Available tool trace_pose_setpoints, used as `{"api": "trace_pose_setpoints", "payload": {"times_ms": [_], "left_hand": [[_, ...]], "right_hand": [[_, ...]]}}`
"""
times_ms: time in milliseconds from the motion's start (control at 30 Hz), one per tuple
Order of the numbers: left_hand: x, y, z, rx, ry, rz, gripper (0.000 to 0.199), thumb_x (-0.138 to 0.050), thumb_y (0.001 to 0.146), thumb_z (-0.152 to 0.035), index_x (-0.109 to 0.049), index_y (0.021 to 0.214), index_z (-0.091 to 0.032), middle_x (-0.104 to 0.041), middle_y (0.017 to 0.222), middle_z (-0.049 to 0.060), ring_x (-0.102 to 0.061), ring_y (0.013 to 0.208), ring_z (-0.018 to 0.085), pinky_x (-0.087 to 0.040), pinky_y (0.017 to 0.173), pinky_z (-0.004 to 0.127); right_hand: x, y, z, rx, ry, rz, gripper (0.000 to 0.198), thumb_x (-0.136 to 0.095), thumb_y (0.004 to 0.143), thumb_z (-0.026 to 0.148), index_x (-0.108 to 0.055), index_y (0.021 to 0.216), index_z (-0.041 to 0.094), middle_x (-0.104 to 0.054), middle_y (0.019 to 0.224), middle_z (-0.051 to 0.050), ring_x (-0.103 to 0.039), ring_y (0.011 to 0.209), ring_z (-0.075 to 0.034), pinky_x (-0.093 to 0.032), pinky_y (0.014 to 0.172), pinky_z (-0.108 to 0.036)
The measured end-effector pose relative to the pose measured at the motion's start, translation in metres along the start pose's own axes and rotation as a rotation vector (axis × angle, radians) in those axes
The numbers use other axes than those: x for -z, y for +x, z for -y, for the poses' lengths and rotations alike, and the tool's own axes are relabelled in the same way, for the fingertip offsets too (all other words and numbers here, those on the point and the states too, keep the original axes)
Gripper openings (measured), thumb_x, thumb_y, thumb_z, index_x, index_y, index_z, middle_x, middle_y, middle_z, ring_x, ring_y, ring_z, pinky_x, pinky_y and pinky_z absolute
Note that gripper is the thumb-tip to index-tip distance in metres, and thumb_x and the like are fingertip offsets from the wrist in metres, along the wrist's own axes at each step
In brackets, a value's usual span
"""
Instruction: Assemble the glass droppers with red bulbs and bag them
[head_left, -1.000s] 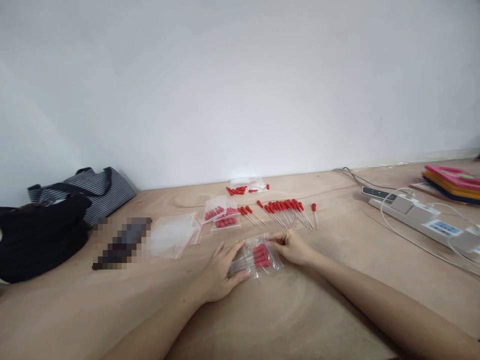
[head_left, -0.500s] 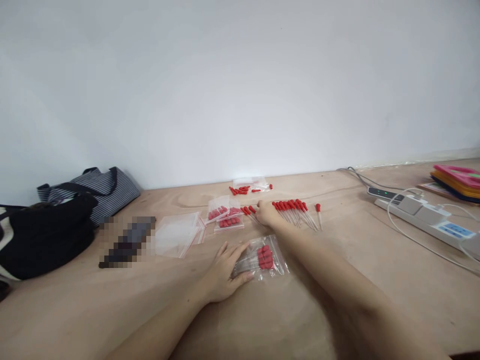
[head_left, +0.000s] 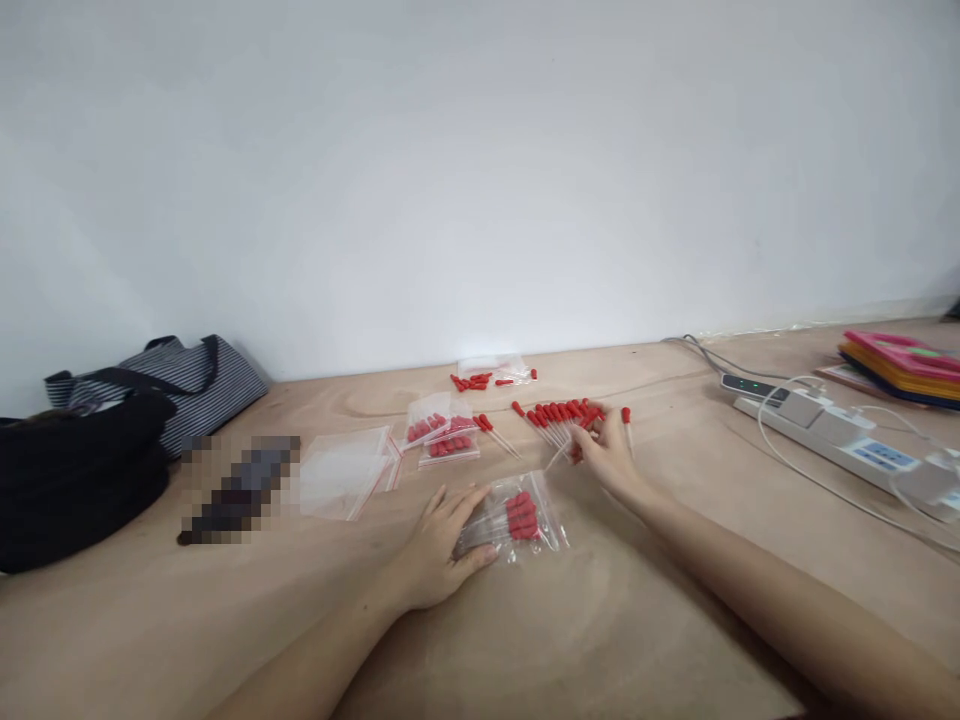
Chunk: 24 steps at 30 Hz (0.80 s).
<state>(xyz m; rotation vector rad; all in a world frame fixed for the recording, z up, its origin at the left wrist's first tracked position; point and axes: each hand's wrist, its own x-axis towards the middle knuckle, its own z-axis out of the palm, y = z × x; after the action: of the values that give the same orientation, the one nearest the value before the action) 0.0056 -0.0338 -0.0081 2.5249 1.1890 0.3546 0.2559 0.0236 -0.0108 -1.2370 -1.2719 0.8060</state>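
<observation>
My left hand point(head_left: 448, 545) lies at the left end of a clear zip bag point(head_left: 553, 515), thumb and fingers holding it against the table from both sides. Several droppers with red rubber bulbs point(head_left: 523, 515) are inside. To the right, my right hand point(head_left: 609, 455) has its fingers closed on a dropper, whose pale tip point(head_left: 555, 458) points out to the left. It is beside a row of loose red-bulbed droppers point(head_left: 551, 412), partly covering the row's right end. Another dropper point(head_left: 627, 418) lies just past that hand, and two more droppers point(head_left: 489, 427) lie left of the row.
Filled zip bags point(head_left: 442, 430) are stacked behind my left hand, beside flat unfilled bags point(head_left: 341, 470). Loose red bulbs point(head_left: 472, 382) lie near the wall. A blurred dark object point(head_left: 251, 490) and a striped bag point(head_left: 195, 390) are left; a power strip point(head_left: 847, 440) with cables is right.
My right hand has moved right, from the left end of the dropper row to its right end, and now has a dropper in its fingers. My left hand stays on the bag.
</observation>
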Motion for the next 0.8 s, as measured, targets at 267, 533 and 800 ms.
{"api": "trace_pose_setpoints", "payload": {"times_ms": [267,533,800], "left_hand": [[0.006,0.0,-0.007,0.019,0.002,0.016,0.056,-0.047,0.083,-0.038,-0.026,0.132,-0.021,-0.039,0.136,0.009,-0.034,0.125,0.025,-0.014,0.106,0.053],[0.004,0.0,-0.005,0.013,-0.006,0.003,0.057,-0.047,0.083,-0.038,-0.024,0.133,-0.023,-0.038,0.136,0.009,-0.034,0.125,0.025,-0.014,0.106,0.053],[0.002,0.001,-0.004,0.016,-0.002,0.004,0.057,-0.047,0.083,-0.037,-0.024,0.133,-0.023,-0.04,0.135,0.009,-0.035,0.124,0.025,-0.015,0.106,0.052]], "right_hand": [[-0.005,-0.036,-0.02,-0.176,0.333,-0.117,0.04,-0.057,0.068,0.036,-0.028,0.094,0.025,-0.048,0.068,0.004,-0.057,0.056,-0.015,-0.053,0.056,-0.034],[-0.009,-0.043,-0.006,-0.325,0.459,-0.004,0.032,-0.059,0.069,0.037,-0.033,0.082,0.023,-0.056,0.068,0.002,-0.06,0.059,-0.013,-0.053,0.056,-0.029],[-0.016,-0.043,-0.004,-0.318,0.231,0.415,0.045,-0.058,0.063,0.057,-0.039,0.081,0.021,-0.035,0.035,0.015,-0.028,0.022,-0.004,-0.011,0.025,-0.015]]}}
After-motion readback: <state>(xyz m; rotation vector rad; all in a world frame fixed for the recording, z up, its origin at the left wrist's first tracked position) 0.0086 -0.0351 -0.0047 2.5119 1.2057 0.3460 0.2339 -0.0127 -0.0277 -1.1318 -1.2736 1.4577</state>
